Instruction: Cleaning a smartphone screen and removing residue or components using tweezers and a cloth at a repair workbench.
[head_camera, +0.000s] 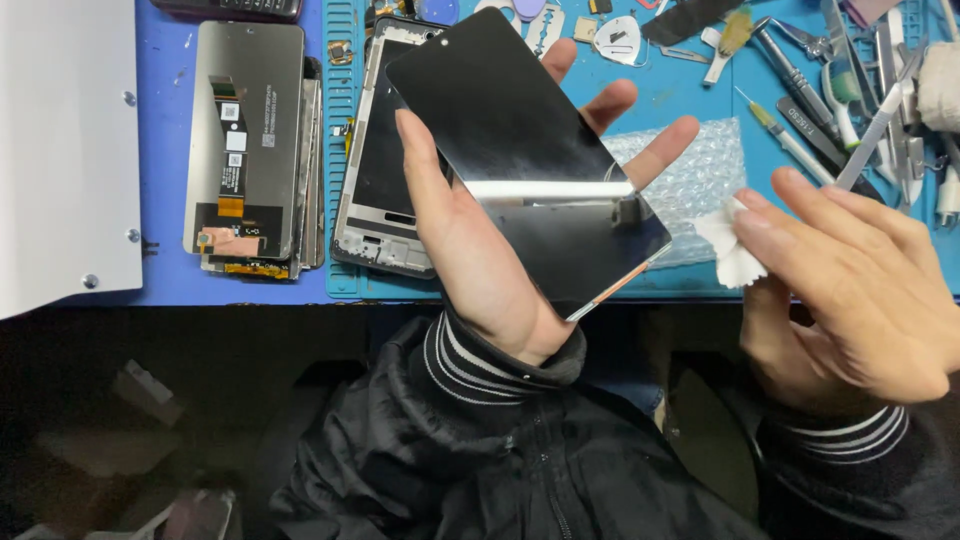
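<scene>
My left hand (480, 250) holds a black phone screen panel (520, 150) flat across the palm, glass side up, thumb along its left edge and fingers showing past its far edge. A bright strip of light reflects across the glass. To the right, my right hand (850, 280) pinches a small white wipe (728, 245) between thumb and fingers, just off the panel's right corner and apart from it.
A phone frame (375, 170) lies on the blue mat (700, 280) under the panel. A stack of display panels (245, 150) lies at left, next to a white sheet (60, 150). Bubble wrap (690, 180) and several tools, tweezers (880, 120) among them, sit at the right.
</scene>
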